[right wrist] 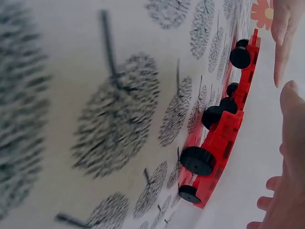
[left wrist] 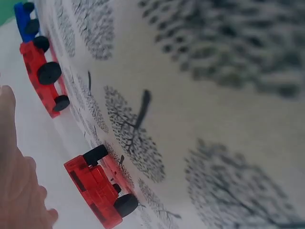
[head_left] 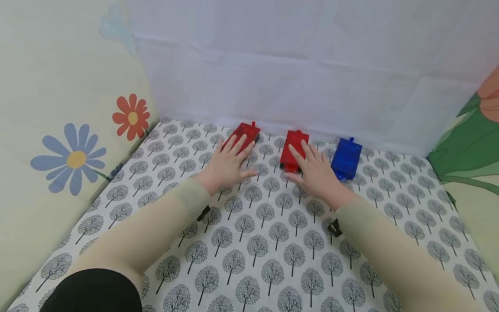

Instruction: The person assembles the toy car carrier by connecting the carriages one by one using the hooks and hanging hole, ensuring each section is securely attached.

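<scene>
Two red toy train cars with black wheels stand at the back of the cloth. My left hand (head_left: 226, 164), fingers spread, reaches toward the left red car (head_left: 242, 134) and overlaps its near part. In the left wrist view a gap shows between that hand (left wrist: 19, 176) and the red car (left wrist: 95, 191). My right hand (head_left: 315, 171) overlaps the right edge of the other red car (head_left: 293, 147), its fingers extended. The right wrist view shows this hand (right wrist: 293, 157) apart from the red car (right wrist: 217, 152). Neither hand holds anything.
A blue toy train car (head_left: 346, 158) stands just right of my right hand. The tree-print cloth (head_left: 249, 251) covers the surface. Behind the cars rises a white sheet (head_left: 280, 78), and flower-print fabric (head_left: 70, 86) hangs at the left side, with more at the right.
</scene>
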A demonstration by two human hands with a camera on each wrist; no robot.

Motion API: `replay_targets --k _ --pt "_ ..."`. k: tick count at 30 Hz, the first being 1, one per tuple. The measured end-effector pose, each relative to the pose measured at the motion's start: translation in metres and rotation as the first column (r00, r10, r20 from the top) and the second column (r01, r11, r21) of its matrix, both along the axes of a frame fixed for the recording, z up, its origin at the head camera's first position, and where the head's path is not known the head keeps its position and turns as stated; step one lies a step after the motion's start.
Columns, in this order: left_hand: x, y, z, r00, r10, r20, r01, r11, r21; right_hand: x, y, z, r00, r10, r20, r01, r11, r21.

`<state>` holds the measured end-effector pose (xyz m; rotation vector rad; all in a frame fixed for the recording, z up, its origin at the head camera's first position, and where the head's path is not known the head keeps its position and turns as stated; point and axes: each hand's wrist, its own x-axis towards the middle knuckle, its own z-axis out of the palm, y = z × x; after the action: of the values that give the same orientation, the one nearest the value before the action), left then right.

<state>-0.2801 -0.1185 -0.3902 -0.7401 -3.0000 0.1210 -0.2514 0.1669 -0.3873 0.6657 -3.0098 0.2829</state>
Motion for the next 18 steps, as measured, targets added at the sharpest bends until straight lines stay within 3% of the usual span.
replay_targets --k 4,7,10,13,18 --pt "-0.015 0.003 0.001 0.985 0.144 0.099 -0.155 0.981 0.119 -0.015 -0.013 0.001 0.997 -0.044 0.059 0.047 0.998 -0.048" --pt "-0.027 0.008 0.003 0.951 0.266 0.158 -0.296 0.933 0.207 -0.023 -0.019 0.002 0.991 -0.082 0.107 0.088 0.995 -0.044" --pt "-0.038 0.012 0.005 0.906 0.368 0.208 -0.416 0.867 0.274 -0.027 -0.025 0.0 0.981 -0.116 0.154 0.126 0.99 -0.056" --pt "-0.046 0.016 0.006 0.871 0.423 0.252 -0.487 0.81 0.326 -0.03 -0.029 -0.003 0.971 -0.141 0.193 0.163 0.981 -0.106" --pt "-0.056 0.02 0.002 0.845 0.45 0.289 -0.534 0.739 0.41 -0.033 -0.031 -0.004 0.959 -0.157 0.237 0.196 0.968 -0.154"
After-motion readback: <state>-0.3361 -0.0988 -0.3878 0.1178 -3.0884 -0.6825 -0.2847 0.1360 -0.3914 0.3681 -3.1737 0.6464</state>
